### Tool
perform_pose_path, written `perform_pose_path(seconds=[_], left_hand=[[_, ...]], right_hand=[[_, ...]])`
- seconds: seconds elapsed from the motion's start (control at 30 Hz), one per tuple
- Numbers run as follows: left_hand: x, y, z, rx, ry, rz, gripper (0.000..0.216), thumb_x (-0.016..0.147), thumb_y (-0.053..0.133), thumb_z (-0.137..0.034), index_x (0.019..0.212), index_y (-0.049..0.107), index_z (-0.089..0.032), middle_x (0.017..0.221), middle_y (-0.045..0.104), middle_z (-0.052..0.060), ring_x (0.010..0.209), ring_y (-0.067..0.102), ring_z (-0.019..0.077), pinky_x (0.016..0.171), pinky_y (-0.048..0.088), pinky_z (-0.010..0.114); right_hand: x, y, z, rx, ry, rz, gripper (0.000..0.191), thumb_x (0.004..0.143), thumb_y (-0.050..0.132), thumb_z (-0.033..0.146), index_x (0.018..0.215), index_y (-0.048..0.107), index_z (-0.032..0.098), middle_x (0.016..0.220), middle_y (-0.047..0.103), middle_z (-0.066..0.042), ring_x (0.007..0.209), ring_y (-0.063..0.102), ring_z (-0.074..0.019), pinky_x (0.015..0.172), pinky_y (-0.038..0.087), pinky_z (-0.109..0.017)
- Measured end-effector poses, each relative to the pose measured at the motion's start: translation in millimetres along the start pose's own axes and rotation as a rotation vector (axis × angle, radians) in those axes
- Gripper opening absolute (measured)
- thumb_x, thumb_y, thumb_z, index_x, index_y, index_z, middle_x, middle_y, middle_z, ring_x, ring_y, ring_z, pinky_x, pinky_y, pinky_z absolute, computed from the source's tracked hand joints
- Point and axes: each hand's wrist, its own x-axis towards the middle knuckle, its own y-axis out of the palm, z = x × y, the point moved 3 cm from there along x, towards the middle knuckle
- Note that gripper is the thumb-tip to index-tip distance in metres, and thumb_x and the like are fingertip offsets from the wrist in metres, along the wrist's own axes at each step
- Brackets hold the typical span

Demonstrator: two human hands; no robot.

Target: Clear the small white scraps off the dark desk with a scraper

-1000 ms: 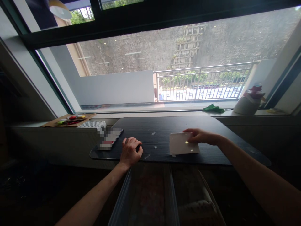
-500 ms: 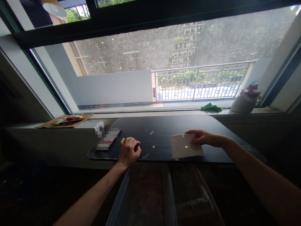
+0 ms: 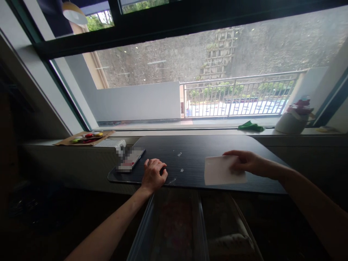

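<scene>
My right hand (image 3: 243, 161) grips a thin white square card (image 3: 219, 170) by its right side, thumb in front of it and the other fingers partly hidden. The card is held over the right part of the dark tabletop (image 3: 195, 145), near its front edge; whether it touches the surface I cannot tell. Resting on the table's front left is my left hand (image 3: 154, 173), its fingers loosely bent and the thumb apart from them, with nothing visible in it. Small white scraps (image 3: 182, 170) lie on the tabletop between the hands. Beside the left hand sits a flat, partly pixelated object (image 3: 138, 156).
Below the table edge stand a clear plastic bin (image 3: 202, 224) and a second container (image 3: 244, 224) with pale contents. On the sill are a green cloth (image 3: 251, 126), a pale pot-like object (image 3: 292, 121) and a brown board (image 3: 67, 140) with colourful pieces. A large window rises behind.
The view has shifted, so the scene sits further right. My right hand has moved the card slightly right and turned it; its bright reflections are gone. My left hand stays put on the table.
</scene>
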Motion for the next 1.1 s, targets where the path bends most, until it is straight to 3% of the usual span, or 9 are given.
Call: perform_pose_path(seconds=[0.1, 0.2, 0.3, 0.4, 0.5, 0.67, 0.93, 1.0, 1.1], left_hand=[[0, 1, 0, 0.011, -0.007, -0.005, 0.015, 0.077, 0.056, -0.016, 0.083, 0.067, -0.024, 0.090, 0.071, 0.004, 0.106, 0.060, 0.0275, 0.110, 0.029, 0.056], [0, 2, -1, 0.017, -0.014, -0.009, 0.015, 0.077, 0.057, -0.015, 0.084, 0.067, -0.024, 0.090, 0.070, 0.004, 0.107, 0.059, 0.0271, 0.110, 0.029, 0.056], [-1, 2, -1, 0.016, -0.017, -0.011, 0.015, 0.077, 0.058, -0.015, 0.084, 0.068, -0.024, 0.092, 0.070, 0.005, 0.108, 0.059, 0.0278, 0.110, 0.029, 0.057], [-1, 2, -2, 0.009, -0.018, -0.013, 0.016, 0.077, 0.058, -0.015, 0.085, 0.068, -0.023, 0.092, 0.070, 0.005, 0.108, 0.058, 0.0278, 0.110, 0.028, 0.057], [-1, 2, -3, -0.005, -0.023, -0.013, 0.016, 0.077, 0.058, -0.014, 0.085, 0.068, -0.024, 0.093, 0.070, 0.005, 0.108, 0.058, 0.0276, 0.111, 0.027, 0.057], [-1, 2, -4, -0.025, -0.036, -0.011, 0.016, 0.077, 0.059, -0.015, 0.086, 0.069, -0.024, 0.093, 0.069, 0.005, 0.110, 0.057, 0.0275, 0.113, 0.025, 0.056], [-1, 2, -4, -0.028, -0.036, -0.012, 0.015, 0.078, 0.058, -0.016, 0.086, 0.069, -0.022, 0.092, 0.069, 0.005, 0.110, 0.057, 0.0276, 0.112, 0.025, 0.057], [-1, 2, -4, -0.032, -0.035, -0.010, 0.015, 0.078, 0.058, -0.016, 0.086, 0.069, -0.022, 0.093, 0.069, 0.006, 0.111, 0.057, 0.0276, 0.113, 0.024, 0.057], [-1, 2, -4, -0.039, -0.036, -0.003, 0.015, 0.077, 0.058, -0.016, 0.085, 0.069, -0.022, 0.093, 0.068, 0.006, 0.111, 0.057, 0.0273, 0.113, 0.023, 0.056]], right_hand=[[17, 11, 8, 0.029, -0.054, -0.156, 0.060, 0.064, 0.078, 0.027, 0.122, 0.065, 0.016, 0.066, 0.070, 0.001, 0.065, 0.070, -0.0198, 0.066, 0.058, -0.033], [43, 32, 21, 0.003, -0.045, -0.212, 0.054, 0.073, 0.075, 0.017, 0.125, 0.062, 0.016, 0.067, 0.070, 0.000, 0.067, 0.069, -0.0189, 0.067, 0.058, -0.032], [73, 54, 29, -0.036, -0.009, -0.251, 0.047, 0.082, 0.070, 0.014, 0.128, 0.058, 0.017, 0.087, 0.072, -0.005, 0.077, 0.069, -0.0182, 0.072, 0.059, -0.033], [101, 69, 28, -0.098, 0.048, -0.307, 0.036, 0.092, 0.063, 0.027, 0.126, 0.058, 0.018, 0.114, 0.066, -0.008, 0.092, 0.067, -0.0198, 0.078, 0.058, -0.039], [116, 82, 24, -0.154, 0.082, -0.309, 0.034, 0.094, 0.061, 0.033, 0.124, 0.059, 0.018, 0.124, 0.062, -0.009, 0.100, 0.064, -0.0219, 0.083, 0.056, -0.043], [121, 99, 29, -0.204, 0.029, -0.183, 0.034, 0.094, 0.061, 0.033, 0.124, 0.059, 0.017, 0.118, 0.064, -0.008, 0.094, 0.066, -0.0202, 0.078, 0.057, -0.040], [147, 111, 39, -0.371, -0.195, -0.300, 0.032, 0.094, 0.060, 0.035, 0.122, 0.060, 0.019, 0.122, 0.063, -0.009, 0.100, 0.064, -0.0216, 0.085, 0.055, -0.043], [136, 120, 35, -0.401, -0.292, -0.251, 0.029, 0.095, 0.059, 0.032, 0.120, 0.061, 0.018, 0.118, 0.066, -0.008, 0.098, 0.066, -0.0207, 0.086, 0.055, -0.043], [102, 129, 30, -0.438, -0.436, -0.165, 0.024, 0.094, 0.053, 0.014, 0.116, 0.063, 0.019, 0.110, 0.073, -0.007, 0.097, 0.070, -0.0193, 0.090, 0.054, -0.039]])
